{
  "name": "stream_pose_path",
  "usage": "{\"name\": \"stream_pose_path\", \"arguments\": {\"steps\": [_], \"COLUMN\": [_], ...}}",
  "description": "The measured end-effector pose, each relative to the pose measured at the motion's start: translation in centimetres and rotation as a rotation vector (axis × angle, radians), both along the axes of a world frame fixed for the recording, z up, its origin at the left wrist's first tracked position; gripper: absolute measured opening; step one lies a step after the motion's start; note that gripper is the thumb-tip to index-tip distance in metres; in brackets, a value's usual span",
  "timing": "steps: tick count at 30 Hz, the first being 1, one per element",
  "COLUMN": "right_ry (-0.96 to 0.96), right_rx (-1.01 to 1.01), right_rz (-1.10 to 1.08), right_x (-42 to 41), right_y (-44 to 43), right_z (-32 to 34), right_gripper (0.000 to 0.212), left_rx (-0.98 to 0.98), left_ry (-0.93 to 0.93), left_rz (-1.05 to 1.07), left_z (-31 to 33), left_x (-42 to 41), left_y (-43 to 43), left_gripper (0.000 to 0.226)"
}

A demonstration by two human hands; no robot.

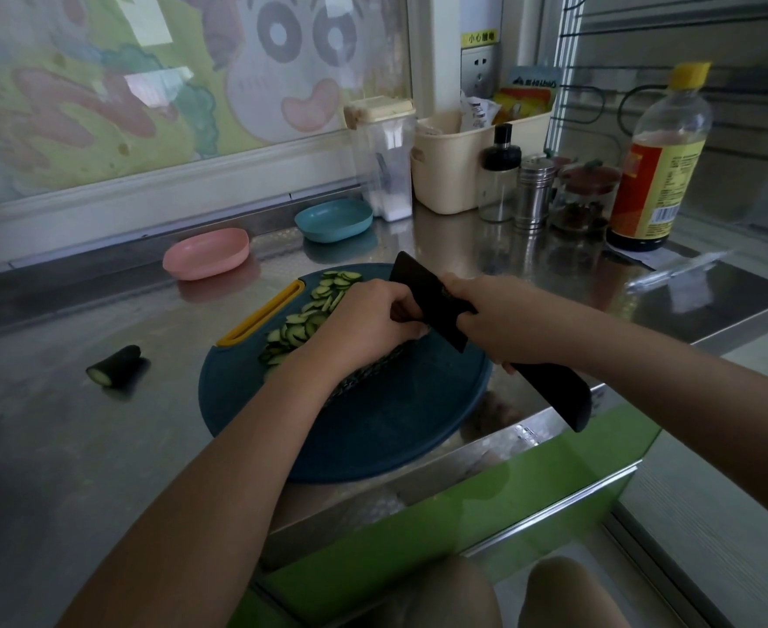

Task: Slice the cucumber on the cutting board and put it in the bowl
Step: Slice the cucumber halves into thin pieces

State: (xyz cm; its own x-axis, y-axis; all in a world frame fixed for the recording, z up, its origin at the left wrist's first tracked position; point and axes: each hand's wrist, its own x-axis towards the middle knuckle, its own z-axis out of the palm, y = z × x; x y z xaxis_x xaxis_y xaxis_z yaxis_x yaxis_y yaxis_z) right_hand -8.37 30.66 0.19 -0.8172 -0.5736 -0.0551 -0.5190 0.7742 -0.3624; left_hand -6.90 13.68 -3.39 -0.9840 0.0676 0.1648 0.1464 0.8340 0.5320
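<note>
The left hand [364, 319] covers most of the uncut cucumber [373, 369]; the right hand [486, 319] hides the middle of the knife [420, 285]. Print on the bottle [658, 160] is too small to read.

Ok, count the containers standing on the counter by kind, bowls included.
Bowls: 2 (pink bowl, blue bowl)
Bottles: 2 (black-capped bottle, yellow-capped bottle)
Steel shaker: 1
Red-lidded jar: 1
Clear canister: 1
Cream tub: 1
Total: 8
</note>
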Motion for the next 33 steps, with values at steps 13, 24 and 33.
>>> {"name": "stream_pose_path", "arguments": {"steps": [13,24,33], "right_ry": [0.046,0.004,-0.085], "right_rx": [0.040,-0.053,-0.090], "right_rz": [-0.028,-0.010,-0.014], "right_x": [-0.2,0.3,0.1], "right_y": [-0.4,0.3,0.2], "right_z": [-1.8,-0.1,0.0], "right_gripper": [0.061,0.052,0.046], "left_rx": [-0.016,-0.019,-0.033], "left_ry": [-0.034,-0.010,-0.007], "left_rz": [-0.025,-0.024,-0.006], "left_z": [0.4,0.2,0.2], "left_x": [0.0,0.1,0.1], "left_y": [-0.6,-0.6,-0.6], "left_gripper": [0.018,0.020,0.020]}}
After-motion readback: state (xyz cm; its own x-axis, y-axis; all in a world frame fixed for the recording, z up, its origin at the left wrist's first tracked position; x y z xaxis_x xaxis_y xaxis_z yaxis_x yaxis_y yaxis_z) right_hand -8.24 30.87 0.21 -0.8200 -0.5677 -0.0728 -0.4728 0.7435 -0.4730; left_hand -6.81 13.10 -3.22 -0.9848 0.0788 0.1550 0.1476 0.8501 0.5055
